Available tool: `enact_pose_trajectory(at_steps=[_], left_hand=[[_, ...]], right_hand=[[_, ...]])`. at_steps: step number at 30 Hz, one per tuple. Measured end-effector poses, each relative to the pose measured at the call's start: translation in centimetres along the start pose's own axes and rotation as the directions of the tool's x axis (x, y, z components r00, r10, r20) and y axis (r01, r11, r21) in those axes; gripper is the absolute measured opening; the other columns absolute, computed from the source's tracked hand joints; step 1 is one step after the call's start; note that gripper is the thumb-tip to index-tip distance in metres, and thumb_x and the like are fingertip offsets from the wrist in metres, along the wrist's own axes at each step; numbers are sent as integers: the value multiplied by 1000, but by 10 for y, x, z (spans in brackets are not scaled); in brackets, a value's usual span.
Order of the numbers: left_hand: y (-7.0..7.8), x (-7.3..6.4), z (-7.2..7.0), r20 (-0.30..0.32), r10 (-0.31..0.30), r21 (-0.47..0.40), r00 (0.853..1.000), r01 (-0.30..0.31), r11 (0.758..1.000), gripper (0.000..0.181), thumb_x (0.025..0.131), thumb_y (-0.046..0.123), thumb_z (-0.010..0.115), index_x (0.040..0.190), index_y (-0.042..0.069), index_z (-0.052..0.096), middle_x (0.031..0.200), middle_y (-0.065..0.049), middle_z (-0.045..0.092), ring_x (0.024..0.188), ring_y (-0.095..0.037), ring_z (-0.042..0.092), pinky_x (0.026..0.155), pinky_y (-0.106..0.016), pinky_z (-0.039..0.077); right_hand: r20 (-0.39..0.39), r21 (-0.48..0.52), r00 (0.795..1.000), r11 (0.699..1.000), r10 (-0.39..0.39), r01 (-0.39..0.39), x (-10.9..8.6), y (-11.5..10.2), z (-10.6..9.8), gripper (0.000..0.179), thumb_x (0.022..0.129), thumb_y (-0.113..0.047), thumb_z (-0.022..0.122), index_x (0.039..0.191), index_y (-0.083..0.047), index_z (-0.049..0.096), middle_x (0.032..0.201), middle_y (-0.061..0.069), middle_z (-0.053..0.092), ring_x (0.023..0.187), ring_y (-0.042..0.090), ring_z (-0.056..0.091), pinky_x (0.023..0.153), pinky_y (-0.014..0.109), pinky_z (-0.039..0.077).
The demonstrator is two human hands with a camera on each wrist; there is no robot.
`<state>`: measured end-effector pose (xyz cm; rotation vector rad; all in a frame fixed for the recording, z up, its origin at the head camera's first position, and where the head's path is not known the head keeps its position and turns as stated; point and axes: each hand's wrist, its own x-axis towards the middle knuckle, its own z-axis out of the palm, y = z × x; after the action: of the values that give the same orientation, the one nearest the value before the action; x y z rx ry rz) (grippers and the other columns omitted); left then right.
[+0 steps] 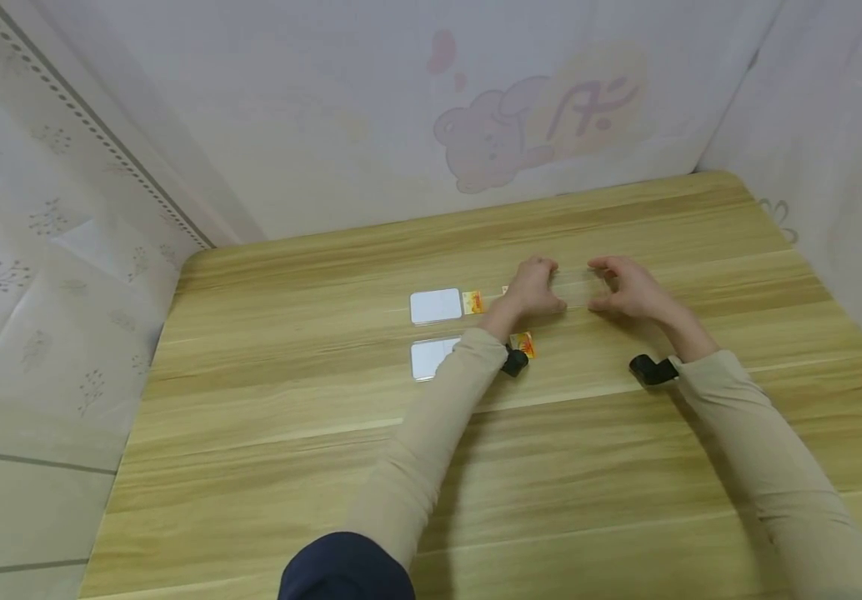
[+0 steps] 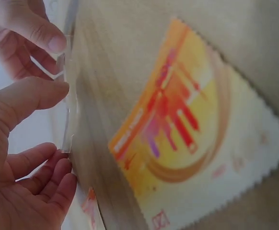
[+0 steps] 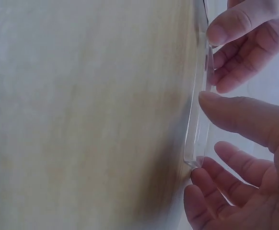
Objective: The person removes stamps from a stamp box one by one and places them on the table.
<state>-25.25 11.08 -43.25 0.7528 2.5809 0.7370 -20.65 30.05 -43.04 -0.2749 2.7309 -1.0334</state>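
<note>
A clear, thin plastic case (image 1: 577, 289) lies between my two hands, low over or on the wooden table; I cannot tell which. My left hand (image 1: 534, 287) holds its left end, thumb on the near edge and fingers at the far side. At the other end, my right hand (image 1: 629, 290) grips it the same way, its thumb (image 3: 216, 103) against the clear rim (image 3: 194, 129). Close to the left wrist, a yellow and orange stamp (image 2: 187, 129) with perforated edges lies on the table. Part of a second stamp (image 2: 92, 208) shows beyond it.
Left of my left hand lie two white rectangular cases (image 1: 435, 307), one behind the other, the nearer partly behind my sleeve. A small stamp (image 1: 473, 302) lies beside the farther one. Printed white cloth (image 1: 326, 117) hangs behind the table (image 1: 288, 467).
</note>
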Motion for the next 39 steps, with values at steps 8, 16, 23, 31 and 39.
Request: enact_pose_trajectory(at_steps=[8,16,23,31,39], left_hand=[[1,3,3,-7,-17,59,1000,18,998,66,77,22,73,135,4,47,131,-9,42,121,-20,38,97,-23,36],[-1,4,2,-19,26,61,999,-25,998,65,73,21,77,130,1,52,128,-11,46,119,-22,41,97,-23,36],[-4,3,0,-19,68,51,998,-67,996,65,71,20,78,127,-1,54,126,-14,48,116,-23,44,98,-22,34],[-4,0,-3,-9,106,14,994,-106,994,64,72,17,76,129,-2,53,126,-13,48,114,-20,45,96,-18,34],[-3,-8,-13,-5,122,-69,992,-122,990,63,72,14,76,129,-2,52,122,-11,46,107,-17,45,90,-17,37]], right_hand=[[5,-46,999,998,-37,37,4,0,0,62,77,-1,72,128,15,42,126,34,43,114,47,41,96,56,32],[38,-120,996,989,-81,85,8,2,-3,58,77,-5,73,124,15,46,118,33,46,109,45,44,93,56,35],[40,-141,991,981,-130,134,9,5,-6,55,74,-7,77,119,12,52,112,29,49,104,42,48,90,54,39],[35,-137,987,978,-156,159,6,8,-8,56,72,-10,78,116,12,52,109,27,50,100,40,48,84,52,40],[21,-155,975,963,-221,221,5,3,-13,55,71,-10,78,114,12,51,107,27,51,97,39,49,80,49,42]])
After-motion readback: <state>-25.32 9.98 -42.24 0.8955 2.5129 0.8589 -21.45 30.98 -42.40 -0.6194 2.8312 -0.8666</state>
